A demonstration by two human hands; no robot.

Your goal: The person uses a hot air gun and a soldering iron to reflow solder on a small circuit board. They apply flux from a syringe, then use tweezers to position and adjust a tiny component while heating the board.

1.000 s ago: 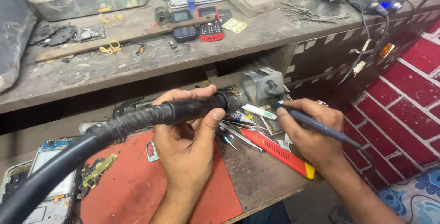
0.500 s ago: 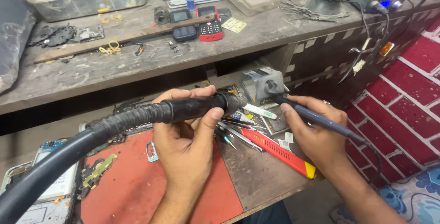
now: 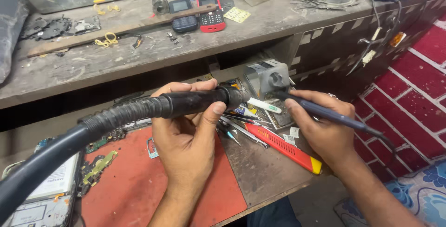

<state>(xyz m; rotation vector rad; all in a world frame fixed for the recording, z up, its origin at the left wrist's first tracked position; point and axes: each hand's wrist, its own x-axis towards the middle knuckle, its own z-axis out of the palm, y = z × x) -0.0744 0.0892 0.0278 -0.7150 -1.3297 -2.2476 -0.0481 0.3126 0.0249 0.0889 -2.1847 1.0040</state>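
My left hand (image 3: 188, 131) grips the black handle of a hot-air gun (image 3: 197, 102), held level over the workbench, nozzle pointing right; its thick ribbed hose (image 3: 69, 143) runs off to the lower left. My right hand (image 3: 323, 127) holds a dark blue soldering iron (image 3: 325, 111) like a pen, tip pointing left toward a small grey holder box (image 3: 267, 76). The two tool tips lie close together above loose tweezers and small tools (image 3: 241, 127).
A red mat (image 3: 130, 185) covers the lower bench, with a dismantled phone (image 3: 44, 194) and circuit parts at left. A red and yellow tool (image 3: 283, 147) lies by my right hand. The upper shelf (image 3: 139, 55) carries old phones, a clear tub and scrap. A red brick wall (image 3: 413, 101) stands at right.
My right hand and the soldering iron have shifted slightly left, toward the grey box. My left hand keeps its hold on the hot-air gun, almost still.
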